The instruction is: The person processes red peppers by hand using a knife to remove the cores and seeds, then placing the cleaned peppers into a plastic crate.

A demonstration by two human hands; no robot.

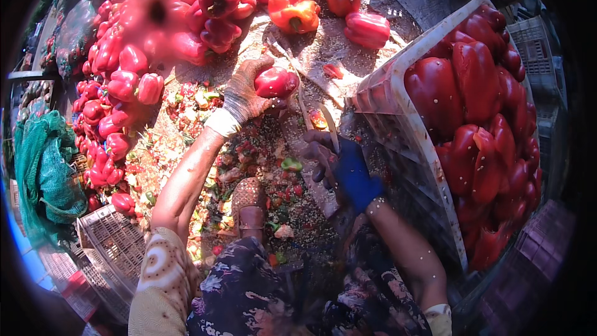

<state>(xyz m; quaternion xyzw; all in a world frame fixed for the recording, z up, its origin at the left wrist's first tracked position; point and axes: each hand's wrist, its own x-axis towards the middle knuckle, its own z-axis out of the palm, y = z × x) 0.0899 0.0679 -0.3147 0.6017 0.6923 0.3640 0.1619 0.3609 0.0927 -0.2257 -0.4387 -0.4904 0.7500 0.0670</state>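
Note:
My left hand (245, 89), in a soiled work glove, is closed around a whole red bell pepper (275, 82) above the littered ground. Lower and to the right, my right hand (350, 167) wears a blue glove and grips what looks like a small knife (330, 123). Its thin, pale blade points up and stands apart from the pepper; the handle is hidden in my fist. Under both hands lie pepper scraps (242, 154) and scattered seeds.
A large plastic crate (401, 81) of red peppers stands close on my right. A pile of whole peppers (140, 58) spreads ahead and left. Green mesh netting (51, 168) and an empty crate (112, 238) lie at left. My shoe (249, 196) rests among the scraps.

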